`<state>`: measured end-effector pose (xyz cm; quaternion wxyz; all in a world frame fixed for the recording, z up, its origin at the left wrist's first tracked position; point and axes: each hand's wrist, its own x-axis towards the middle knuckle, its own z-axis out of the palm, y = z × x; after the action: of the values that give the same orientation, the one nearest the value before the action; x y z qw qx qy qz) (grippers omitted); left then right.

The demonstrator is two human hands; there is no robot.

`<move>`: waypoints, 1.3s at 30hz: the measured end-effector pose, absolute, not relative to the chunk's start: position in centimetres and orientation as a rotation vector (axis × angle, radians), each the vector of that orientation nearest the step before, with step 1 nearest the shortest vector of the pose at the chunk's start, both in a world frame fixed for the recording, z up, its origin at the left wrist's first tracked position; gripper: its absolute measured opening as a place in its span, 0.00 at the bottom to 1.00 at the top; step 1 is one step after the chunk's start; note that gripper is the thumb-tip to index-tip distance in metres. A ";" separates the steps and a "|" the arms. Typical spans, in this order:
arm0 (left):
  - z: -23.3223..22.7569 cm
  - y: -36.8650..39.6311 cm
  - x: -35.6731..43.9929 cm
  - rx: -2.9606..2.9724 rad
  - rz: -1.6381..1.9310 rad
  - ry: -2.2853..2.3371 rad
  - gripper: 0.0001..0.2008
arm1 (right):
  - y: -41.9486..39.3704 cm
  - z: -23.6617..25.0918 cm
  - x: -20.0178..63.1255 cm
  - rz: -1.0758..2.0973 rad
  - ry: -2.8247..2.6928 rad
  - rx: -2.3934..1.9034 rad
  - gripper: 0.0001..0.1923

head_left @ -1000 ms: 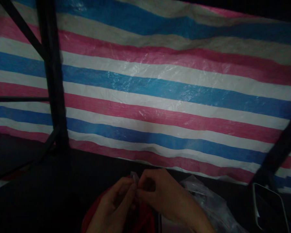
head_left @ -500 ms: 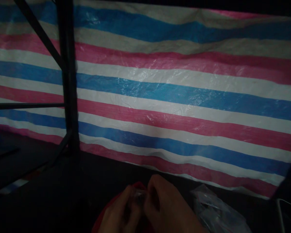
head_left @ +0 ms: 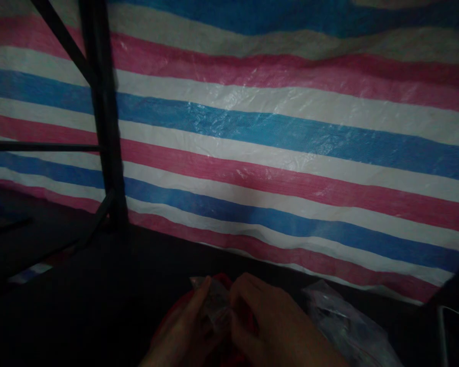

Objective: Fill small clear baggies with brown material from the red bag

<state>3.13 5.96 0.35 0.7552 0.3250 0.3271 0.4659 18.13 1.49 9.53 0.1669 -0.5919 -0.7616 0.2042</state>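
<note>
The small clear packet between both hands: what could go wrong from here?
1. The scene is very dark, so the packet, pinched between the left hand and right hand, may slip or tear unnoticed.
2. Anything dropped could vanish on the dark surface or into the clear bag nearby.

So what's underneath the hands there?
Something red shows under the left hand and right hand, which pinch a small clear wrapper. The hands cover most of it.
</note>
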 end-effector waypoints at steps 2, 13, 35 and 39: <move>0.8 5.8 3.2 0.648 1.057 0.764 0.17 | 1.6 9.5 18.1 0.538 -2.161 -1.711 0.06; 0.8 6.1 1.5 1.008 1.183 0.821 0.36 | -0.5 9.4 20.4 0.825 -2.258 -1.863 0.18; 0.2 5.2 2.1 1.068 1.047 0.643 0.36 | -0.7 11.0 21.6 0.554 -2.279 -1.599 0.14; 1.1 5.3 1.9 0.975 1.034 0.582 0.33 | -0.1 11.3 21.5 0.510 -2.254 -1.479 0.14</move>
<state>1.93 5.29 1.11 0.7195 0.4409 0.2635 0.4675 21.51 -0.10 11.32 0.1976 -0.5285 -0.8052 0.1824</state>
